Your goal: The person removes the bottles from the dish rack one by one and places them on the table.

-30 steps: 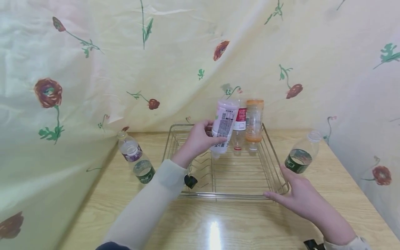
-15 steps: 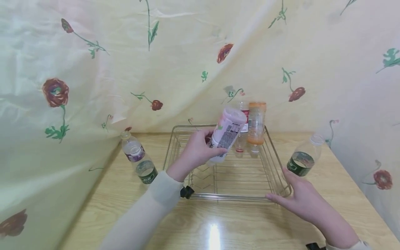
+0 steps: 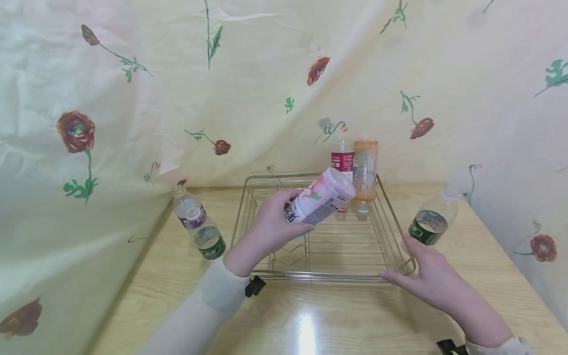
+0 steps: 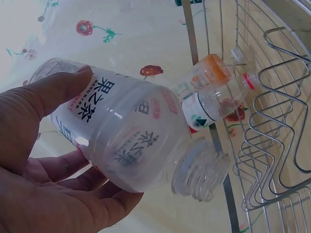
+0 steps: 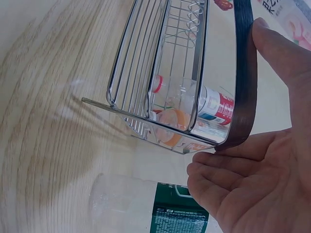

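My left hand (image 3: 270, 219) grips an uncapped plastic bottle (image 3: 321, 197) with a pink-and-white label, above a wire dish rack (image 3: 333, 277). The bottle is tilted, its base up to the right. In the left wrist view its clear threaded mouth (image 4: 201, 170) points down toward the rack's wavy wires. At the rack's front right corner my right hand (image 3: 428, 273) rests with thumb and fingers spread, touching the rim. Inside the rack, a red-labelled bottle (image 3: 342, 160) and an orange-ended bottle (image 3: 365, 172) stand upside down side by side.
Left of the rack stand a purple-labelled bottle (image 3: 191, 214) and a green-labelled bottle (image 3: 210, 242). Another bottle with a green label (image 3: 429, 227) stands close by my right fingers. A flowered cloth (image 3: 248, 98) hangs behind the wooden table (image 3: 266, 315).
The pink-and-white bottle has tilted from nearly upside down toward level and come lower and nearer, as my left hand moved back to the left. The right hand stays at the corner.
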A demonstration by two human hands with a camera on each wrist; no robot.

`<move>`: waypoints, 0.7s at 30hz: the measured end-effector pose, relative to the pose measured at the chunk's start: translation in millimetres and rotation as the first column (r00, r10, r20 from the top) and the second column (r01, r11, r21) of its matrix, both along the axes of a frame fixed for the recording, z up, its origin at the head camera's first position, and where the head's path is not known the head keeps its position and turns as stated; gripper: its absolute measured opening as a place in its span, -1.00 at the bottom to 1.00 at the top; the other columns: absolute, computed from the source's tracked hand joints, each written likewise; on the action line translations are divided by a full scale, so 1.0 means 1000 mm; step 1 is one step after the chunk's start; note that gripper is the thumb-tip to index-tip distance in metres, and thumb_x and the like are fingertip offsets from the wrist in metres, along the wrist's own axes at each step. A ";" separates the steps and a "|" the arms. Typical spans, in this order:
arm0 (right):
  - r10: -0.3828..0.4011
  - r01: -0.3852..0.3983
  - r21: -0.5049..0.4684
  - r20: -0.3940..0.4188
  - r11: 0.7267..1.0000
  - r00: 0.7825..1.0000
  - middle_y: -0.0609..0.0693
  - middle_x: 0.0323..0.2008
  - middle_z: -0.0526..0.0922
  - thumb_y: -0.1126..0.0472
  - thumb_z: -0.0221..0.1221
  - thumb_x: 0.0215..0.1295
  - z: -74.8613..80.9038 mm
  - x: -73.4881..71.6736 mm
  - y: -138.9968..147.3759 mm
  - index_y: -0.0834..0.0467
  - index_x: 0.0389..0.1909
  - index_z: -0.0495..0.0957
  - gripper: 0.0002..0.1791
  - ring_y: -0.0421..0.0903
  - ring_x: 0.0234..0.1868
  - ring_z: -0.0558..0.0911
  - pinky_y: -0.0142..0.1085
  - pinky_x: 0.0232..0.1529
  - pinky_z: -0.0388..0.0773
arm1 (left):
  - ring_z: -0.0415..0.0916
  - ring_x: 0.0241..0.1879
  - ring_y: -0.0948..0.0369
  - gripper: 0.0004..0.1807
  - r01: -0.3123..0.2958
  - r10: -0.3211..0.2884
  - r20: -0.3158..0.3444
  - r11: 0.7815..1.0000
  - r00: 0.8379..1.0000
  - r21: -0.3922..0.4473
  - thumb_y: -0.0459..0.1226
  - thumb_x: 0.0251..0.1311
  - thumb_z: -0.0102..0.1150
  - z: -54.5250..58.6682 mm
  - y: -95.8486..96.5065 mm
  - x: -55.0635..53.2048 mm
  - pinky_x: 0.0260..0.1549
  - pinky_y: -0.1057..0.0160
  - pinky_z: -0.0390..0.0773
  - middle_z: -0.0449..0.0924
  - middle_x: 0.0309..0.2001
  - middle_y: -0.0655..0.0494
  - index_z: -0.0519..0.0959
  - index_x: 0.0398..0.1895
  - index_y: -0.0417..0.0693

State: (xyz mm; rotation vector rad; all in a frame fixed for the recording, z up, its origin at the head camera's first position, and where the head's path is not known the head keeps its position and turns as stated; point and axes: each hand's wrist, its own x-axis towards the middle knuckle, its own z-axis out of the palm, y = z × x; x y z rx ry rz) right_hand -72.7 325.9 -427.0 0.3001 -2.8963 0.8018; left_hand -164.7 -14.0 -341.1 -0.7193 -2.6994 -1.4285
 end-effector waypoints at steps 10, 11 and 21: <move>-0.003 0.003 -0.007 0.019 1.000 1.000 0.63 0.34 0.20 -0.29 0.41 0.14 0.001 0.002 -0.001 0.60 0.45 0.02 0.29 0.62 0.28 0.24 0.48 0.15 0.27 | 0.50 -0.13 0.22 -0.28 -0.012 0.001 -0.091 0.993 0.996 -0.121 -0.25 -0.05 0.64 -0.013 -0.006 0.009 -0.18 0.21 0.60 0.59 -0.03 0.18 0.55 0.25 -0.04; -0.002 0.002 -0.012 0.018 1.000 1.000 0.63 0.34 0.19 -0.28 0.42 0.14 0.001 0.002 0.000 0.60 0.45 0.02 0.29 0.62 0.29 0.23 0.48 0.15 0.26 | 0.50 -0.13 0.21 -0.27 -0.013 0.000 -0.097 0.990 0.995 -0.138 -0.25 -0.06 0.65 -0.014 -0.006 0.010 -0.18 0.21 0.59 0.59 -0.03 0.17 0.55 0.25 -0.04; -0.001 0.001 -0.032 0.010 1.000 1.000 0.61 0.36 0.18 -0.22 0.46 0.12 0.000 -0.001 0.001 0.57 0.47 0.02 0.26 0.58 0.32 0.22 0.44 0.20 0.25 | 0.48 -0.17 0.19 -0.28 -0.034 -0.005 -0.186 0.978 0.982 -0.206 -0.28 -0.16 0.70 -0.021 -0.012 0.019 -0.21 0.24 0.58 0.59 -0.08 0.12 0.56 0.15 -0.13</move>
